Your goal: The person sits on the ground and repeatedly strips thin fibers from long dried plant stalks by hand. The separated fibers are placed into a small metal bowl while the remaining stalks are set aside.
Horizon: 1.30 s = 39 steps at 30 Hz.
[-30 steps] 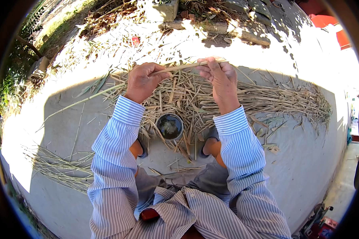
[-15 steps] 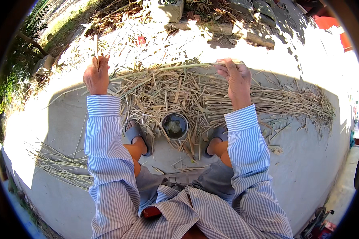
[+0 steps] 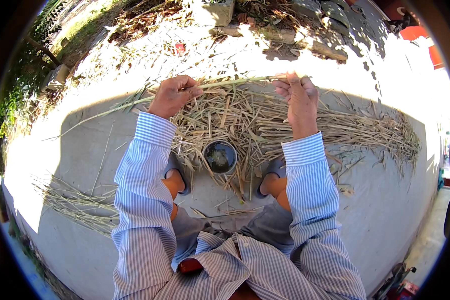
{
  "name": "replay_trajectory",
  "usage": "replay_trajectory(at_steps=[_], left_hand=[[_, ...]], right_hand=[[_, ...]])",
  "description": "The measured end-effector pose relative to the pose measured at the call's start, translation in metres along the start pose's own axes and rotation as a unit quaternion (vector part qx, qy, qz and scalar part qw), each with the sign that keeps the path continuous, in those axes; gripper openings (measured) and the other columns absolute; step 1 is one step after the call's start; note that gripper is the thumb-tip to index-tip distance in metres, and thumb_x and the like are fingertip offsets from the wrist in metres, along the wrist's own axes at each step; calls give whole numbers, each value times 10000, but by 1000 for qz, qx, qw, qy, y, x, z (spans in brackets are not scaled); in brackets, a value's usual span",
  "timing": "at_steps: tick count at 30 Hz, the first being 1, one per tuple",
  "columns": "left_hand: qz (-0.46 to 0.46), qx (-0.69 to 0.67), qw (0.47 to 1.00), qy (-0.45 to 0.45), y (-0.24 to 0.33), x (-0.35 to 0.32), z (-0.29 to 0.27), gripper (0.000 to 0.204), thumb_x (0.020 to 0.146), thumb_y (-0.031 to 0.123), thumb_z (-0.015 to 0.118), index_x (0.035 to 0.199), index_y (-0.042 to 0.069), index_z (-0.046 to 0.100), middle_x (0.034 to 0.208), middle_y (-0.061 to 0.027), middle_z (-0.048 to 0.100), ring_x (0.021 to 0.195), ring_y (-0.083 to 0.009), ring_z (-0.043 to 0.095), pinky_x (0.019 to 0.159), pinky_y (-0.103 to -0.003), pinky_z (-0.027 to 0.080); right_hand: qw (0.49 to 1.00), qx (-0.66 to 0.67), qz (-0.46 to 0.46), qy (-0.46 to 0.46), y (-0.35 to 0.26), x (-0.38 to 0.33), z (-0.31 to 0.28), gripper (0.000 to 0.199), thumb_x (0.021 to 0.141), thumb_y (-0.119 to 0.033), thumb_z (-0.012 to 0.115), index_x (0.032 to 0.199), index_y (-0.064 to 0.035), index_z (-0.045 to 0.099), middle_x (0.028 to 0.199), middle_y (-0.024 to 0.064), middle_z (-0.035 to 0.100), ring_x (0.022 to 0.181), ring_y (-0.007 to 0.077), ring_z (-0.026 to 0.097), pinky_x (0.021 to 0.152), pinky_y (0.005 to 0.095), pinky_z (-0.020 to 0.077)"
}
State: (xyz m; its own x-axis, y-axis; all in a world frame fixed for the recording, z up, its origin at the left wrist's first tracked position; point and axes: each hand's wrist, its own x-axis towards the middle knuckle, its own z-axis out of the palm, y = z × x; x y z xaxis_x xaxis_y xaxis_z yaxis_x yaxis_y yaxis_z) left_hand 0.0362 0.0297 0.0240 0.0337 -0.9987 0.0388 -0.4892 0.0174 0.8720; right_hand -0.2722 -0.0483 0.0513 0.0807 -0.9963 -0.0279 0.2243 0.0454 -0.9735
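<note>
A long, thin green plant stalk [image 3: 240, 81] stretches between my hands, its thin end trailing far out to the left. My left hand [image 3: 172, 96] pinches it between thumb and fingers left of the middle. Near the stalk's thicker end, my right hand [image 3: 301, 100] grips it with thumb and fingertips. Below both hands spreads a heap of dry, straw-coloured leaf pieces [image 3: 220, 115]. A round metal bowl [image 3: 204, 159] of dark liquid stands between my feet at the heap's near edge.
To the right lies a long bundle of dry stalks [image 3: 355, 130]. Thin green stalks [image 3: 77, 205] are gathered on the concrete floor at the left. A red packet [image 3: 179, 48] lies among sunlit scraps, and stone blocks [image 3: 315, 45] line the far side.
My left hand has moved right and closed on the stalk. The pale strip that it held upright is no longer visible. My right hand has barely moved.
</note>
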Motion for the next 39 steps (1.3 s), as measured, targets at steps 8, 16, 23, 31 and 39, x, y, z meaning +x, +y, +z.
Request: replay_trajectory(at_steps=[8, 16, 23, 31, 39], left_hand=[[29, -287, 923, 253, 14, 7, -14, 108, 880, 92, 659, 863, -15, 666, 764, -57, 682, 705, -88, 612, 696, -224, 472], [184, 226, 944, 156, 25, 2, 0, 317, 753, 265, 766, 919, 10, 678, 854, -142, 681, 819, -284, 625, 708, -385, 481], [144, 247, 955, 79, 18, 1, 3, 204, 775, 233, 716, 775, 43, 644, 651, -113, 610, 632, -264, 577, 656, -406, 424], [174, 370, 905, 120, 42, 0, 28, 220, 773, 265, 714, 812, 62, 639, 711, -76, 659, 752, -265, 601, 696, -400, 380], [224, 175, 945, 162, 66, 2, 58, 130, 740, 185, 733, 766, 76, 666, 668, -52, 628, 736, -242, 590, 648, -392, 385]], right_hand=[[999, 15, 2, 50, 0, 4, 3, 355, 915, -298, 629, 922, 57, 614, 823, 162, 688, 714, 192, 687, 587, 237, 525], [998, 14, -16, 64, -1, 1, 5, 380, 899, -337, 647, 908, 41, 609, 801, 148, 688, 699, 182, 684, 560, 229, 510], [998, 5, -24, 57, 4, -2, 8, 381, 889, -342, 667, 896, 31, 591, 788, 139, 687, 689, 184, 687, 559, 231, 513], [1000, 5, 12, 4, 1, -14, 30, 368, 897, -289, 667, 976, 59, 579, 809, 139, 685, 730, 191, 697, 595, 240, 541], [994, -18, 24, -107, 10, -27, 45, 361, 908, -276, 654, 1029, 61, 605, 857, 141, 690, 734, 179, 689, 612, 244, 541]])
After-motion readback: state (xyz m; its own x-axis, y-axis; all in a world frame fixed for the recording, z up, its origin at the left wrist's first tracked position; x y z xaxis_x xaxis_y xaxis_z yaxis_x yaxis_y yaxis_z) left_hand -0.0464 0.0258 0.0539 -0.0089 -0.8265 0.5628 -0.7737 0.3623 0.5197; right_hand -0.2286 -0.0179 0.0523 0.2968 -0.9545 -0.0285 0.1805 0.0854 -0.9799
